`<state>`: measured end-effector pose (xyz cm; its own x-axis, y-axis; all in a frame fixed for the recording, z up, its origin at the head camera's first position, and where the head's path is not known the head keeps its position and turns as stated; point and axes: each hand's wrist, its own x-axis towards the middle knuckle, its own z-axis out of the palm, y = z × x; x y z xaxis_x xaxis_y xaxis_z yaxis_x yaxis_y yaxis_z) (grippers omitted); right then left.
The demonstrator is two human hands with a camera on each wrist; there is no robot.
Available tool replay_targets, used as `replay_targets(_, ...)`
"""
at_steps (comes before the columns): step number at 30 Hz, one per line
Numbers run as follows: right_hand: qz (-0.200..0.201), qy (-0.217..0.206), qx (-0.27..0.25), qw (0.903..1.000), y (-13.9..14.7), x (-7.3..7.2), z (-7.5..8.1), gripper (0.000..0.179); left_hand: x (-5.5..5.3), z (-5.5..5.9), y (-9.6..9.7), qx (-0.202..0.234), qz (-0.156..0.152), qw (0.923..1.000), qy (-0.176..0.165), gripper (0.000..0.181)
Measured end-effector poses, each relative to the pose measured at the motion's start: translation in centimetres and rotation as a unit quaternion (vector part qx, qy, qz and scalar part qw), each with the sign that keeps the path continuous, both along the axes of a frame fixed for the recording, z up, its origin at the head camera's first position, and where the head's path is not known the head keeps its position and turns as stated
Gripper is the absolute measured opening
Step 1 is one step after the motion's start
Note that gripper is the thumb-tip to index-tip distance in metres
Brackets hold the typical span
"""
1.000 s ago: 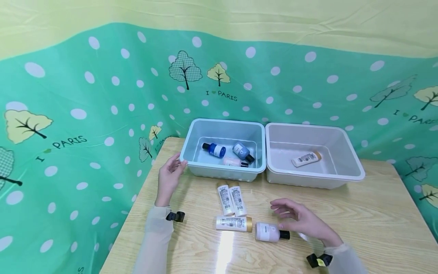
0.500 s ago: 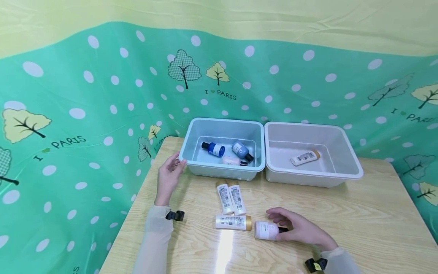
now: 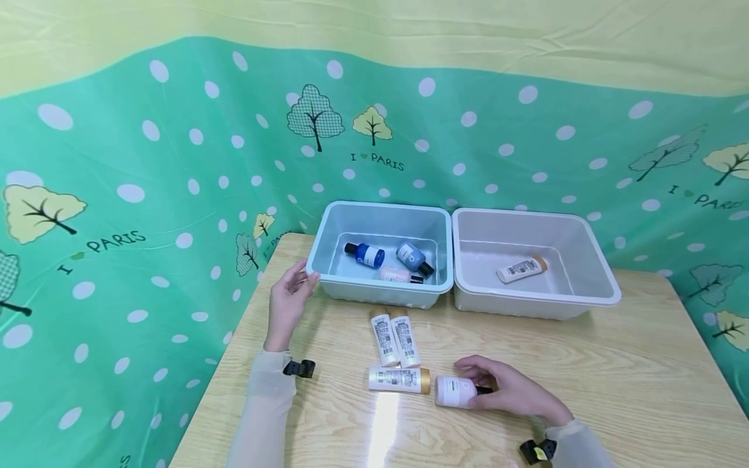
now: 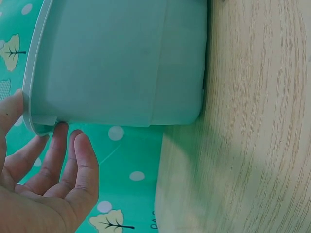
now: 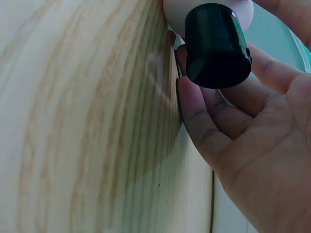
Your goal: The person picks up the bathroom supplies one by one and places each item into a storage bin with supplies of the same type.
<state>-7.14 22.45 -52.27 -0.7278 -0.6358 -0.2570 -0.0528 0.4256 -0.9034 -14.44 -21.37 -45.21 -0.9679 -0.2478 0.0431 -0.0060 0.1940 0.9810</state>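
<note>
Head cam – high, fwd/down, wrist cams – close, table (image 3: 608,370) shared

This looks like a small, cloth-screened filming corner; whether in a home, office or lab cannot be told. Wrinkled green-and-yellow fabric (image 3: 175,149), printed with trees, pale dots and the word "PARIS", hangs beyond the far, left and right edges of a pale wood-grain tabletop (image 3: 643,364), hiding the room behind. Small black wrist-worn devices (image 3: 292,368) fit a recording set-up. Rectangular plastic bins, one pale blue (image 3: 380,283), one light grey (image 3: 526,297), stand along the tabletop's far edge.
</note>
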Motion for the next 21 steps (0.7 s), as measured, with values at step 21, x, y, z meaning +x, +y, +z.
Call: replay_targets(21,-0.11,-0.05,-0.07,0.9902,-0.7,-0.8,-0.2,0.061,-1.3,-3.2,-1.0,0.009,0.008,0.9997,0.023,0.055)
